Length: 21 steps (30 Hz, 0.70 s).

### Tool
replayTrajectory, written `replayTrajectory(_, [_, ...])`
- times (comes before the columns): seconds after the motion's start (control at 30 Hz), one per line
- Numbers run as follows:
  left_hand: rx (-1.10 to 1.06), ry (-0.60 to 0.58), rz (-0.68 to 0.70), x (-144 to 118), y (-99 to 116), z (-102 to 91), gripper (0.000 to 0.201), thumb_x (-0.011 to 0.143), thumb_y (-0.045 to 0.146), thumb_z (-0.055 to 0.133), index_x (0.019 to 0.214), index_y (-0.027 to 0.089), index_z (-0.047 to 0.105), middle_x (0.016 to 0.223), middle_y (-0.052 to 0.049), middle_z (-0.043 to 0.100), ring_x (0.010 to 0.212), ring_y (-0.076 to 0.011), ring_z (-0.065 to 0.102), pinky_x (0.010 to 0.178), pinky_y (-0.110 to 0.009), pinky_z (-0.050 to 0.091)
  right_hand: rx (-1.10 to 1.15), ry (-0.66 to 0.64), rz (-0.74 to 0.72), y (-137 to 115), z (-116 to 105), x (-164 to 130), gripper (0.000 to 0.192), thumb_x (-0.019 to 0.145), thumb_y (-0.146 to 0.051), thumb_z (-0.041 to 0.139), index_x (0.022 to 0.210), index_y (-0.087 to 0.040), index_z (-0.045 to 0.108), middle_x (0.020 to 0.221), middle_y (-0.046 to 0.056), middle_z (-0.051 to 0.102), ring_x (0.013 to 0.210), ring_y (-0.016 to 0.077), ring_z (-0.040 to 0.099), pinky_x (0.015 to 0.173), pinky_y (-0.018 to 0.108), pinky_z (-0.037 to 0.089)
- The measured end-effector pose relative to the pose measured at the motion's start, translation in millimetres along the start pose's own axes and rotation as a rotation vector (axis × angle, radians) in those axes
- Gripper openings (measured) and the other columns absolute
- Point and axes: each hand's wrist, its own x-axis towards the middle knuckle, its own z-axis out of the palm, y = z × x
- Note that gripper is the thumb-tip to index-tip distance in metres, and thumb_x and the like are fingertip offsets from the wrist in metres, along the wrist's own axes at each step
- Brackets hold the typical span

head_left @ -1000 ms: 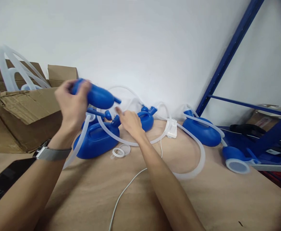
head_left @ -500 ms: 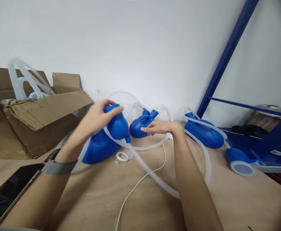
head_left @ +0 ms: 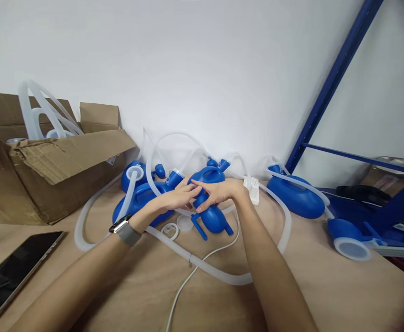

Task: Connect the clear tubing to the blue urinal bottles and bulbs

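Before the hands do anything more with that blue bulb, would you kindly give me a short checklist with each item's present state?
1. Both hands on the blue bulb: ok, left hand and right hand meet on top of it.
2. Bulb resting on the table: ok, as far as can be seen.
3. Clear hose joined to the bulb: cannot tell.
4. White cable away from the hands: ok.
5. Phone away from the hose: ok.
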Motion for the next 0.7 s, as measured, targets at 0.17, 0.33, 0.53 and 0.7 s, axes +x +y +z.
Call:
replayTrajectory(0.17, [0.287, 0.200, -0.093, -5.7, -2.1, -43.9, 0.084, 0.067, 0.084, 0.036, 0.121, 0.025, 0.061, 0.119, 0.000, 0.070, 0.081, 0.0044, 0.058, 0.078, -0.006, 0.043, -0.040, -0.082, 0.193, 16.8, -5.5, -4.0, 0.131, 0.058, -0.061, 0.089, 0.164, -0.024, 0.023, 0.145, 0.019, 0.056, 0.114, 0.0316, 0.068, 0.100, 0.044, 0.053])
replayTrajectory(0.33, [0.626, 0.542, -0.163, -1.7, -20.0, -52.1, 0.072, 0.081, 0.066, 0.026, 0.118, 0.014, 0.061, 0.127, -0.011, 0.064, 0.104, -0.0040, 0.060, 0.097, -0.013, 0.045, -0.154, 0.119, 0.056, 20.0, -2.8, 10.5, 0.103, 0.078, -0.066, 0.074, 0.160, -0.017, 0.035, 0.145, 0.018, 0.057, 0.131, 0.0340, 0.057, 0.115, 0.046, 0.040])
replayTrajectory(0.53, [0.758, 0.532, -0.193, 12.5, -35.7, -41.1, 0.077, 0.082, 0.062, 0.017, 0.129, 0.012, 0.052, 0.121, -0.017, 0.065, 0.108, -0.0079, 0.063, 0.103, -0.018, 0.048, -0.188, 0.389, -0.293, 10.1, 18.0, 56.2, 0.097, 0.092, -0.057, 0.062, 0.165, -0.012, 0.017, 0.164, 0.019, 0.029, 0.152, 0.0317, 0.030, 0.125, 0.044, 0.023])
replayTrajectory(0.7, [0.826, 0.486, -0.231, 11.1, -33.2, -49.3, 0.064, 0.085, 0.047, 0.019, 0.129, 0.015, 0.053, 0.122, -0.016, 0.065, 0.112, -0.0124, 0.066, 0.107, -0.025, 0.050, -0.183, 0.454, -0.306, 4.5, 26.5, 62.1, 0.098, 0.093, -0.061, 0.059, 0.166, -0.019, 0.010, 0.166, 0.018, 0.023, 0.153, 0.0354, 0.025, 0.122, 0.053, 0.024])
